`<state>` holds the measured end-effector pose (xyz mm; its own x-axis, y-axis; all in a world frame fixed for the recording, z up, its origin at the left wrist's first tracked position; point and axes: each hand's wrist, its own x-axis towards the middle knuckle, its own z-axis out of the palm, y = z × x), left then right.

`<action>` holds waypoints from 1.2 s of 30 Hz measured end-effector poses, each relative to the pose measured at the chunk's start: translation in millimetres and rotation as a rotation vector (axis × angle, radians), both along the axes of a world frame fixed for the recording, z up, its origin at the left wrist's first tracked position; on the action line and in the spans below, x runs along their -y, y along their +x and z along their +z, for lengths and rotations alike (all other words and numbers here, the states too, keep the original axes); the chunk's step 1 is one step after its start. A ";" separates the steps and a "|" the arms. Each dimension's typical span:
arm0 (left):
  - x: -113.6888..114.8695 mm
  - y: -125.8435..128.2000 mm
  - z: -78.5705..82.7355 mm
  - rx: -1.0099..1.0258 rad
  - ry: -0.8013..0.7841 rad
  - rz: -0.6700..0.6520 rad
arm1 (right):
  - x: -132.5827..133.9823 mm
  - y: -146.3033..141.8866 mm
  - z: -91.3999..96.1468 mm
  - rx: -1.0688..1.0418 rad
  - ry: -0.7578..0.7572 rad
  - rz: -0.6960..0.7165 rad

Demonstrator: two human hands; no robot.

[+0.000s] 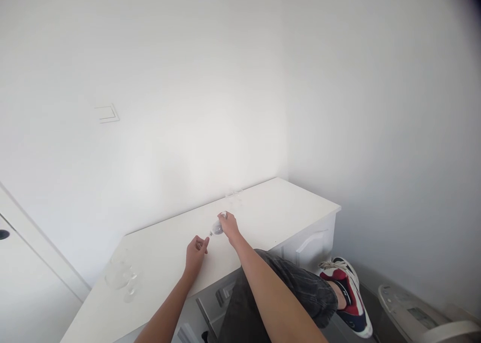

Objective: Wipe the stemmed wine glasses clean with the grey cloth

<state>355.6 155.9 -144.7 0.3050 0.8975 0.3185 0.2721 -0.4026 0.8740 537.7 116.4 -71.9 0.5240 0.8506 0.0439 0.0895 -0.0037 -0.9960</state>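
Head view. Right hand (228, 225): one, fingers closed around a small clear bulb-shaped vessel (217, 228), greyish where we look through its body. The vessel is tilted, its narrow end pointing at the left hand; we place it above the middle of the white worktop (289, 203), between the two hands.

Left hand (196, 254): one, fingers curled, thumb reaching close to the vessel's narrow end. Whether the thumb and fingers pinch something, or touch that tip, we cannot tell.

Clear round vessel (117, 273): one, glass-like, standing near the worktop's left end, hard to make out against the white. Just beside it, on the side toward the left hand, we count smaller transparent pieces (131, 289), their number uncertain.

Transparent pieces (235, 195): a further group, at the worktop's back edge, beyond the right hand and close to the wall; we cannot make out their shapes.

Wall switch (107, 113): one, white, above and left of the worktop. Panelled cabinet front (314, 243): white, under the worktop's right end.

Trouser leg (304, 283): dark grey denim, below the right forearm. Sneaker (348, 298): one, red, white and navy, pale laces. Pale appliance (404, 308): one, at lower right, with a dark panel and a curved handle, partly out of our view.
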 end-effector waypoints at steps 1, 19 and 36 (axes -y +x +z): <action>1.2 -4.8 0.6 -0.039 0.007 -0.029 | 1.6 -0.6 0.6 0.003 0.004 0.028; 0.9 -32.2 4.1 0.146 -0.079 -0.160 | 8.0 -5.8 -1.5 0.017 0.024 0.168; -10.0 -32.0 -2.5 -0.007 -0.041 -0.128 | -2.2 -5.9 -7.7 0.117 0.114 0.127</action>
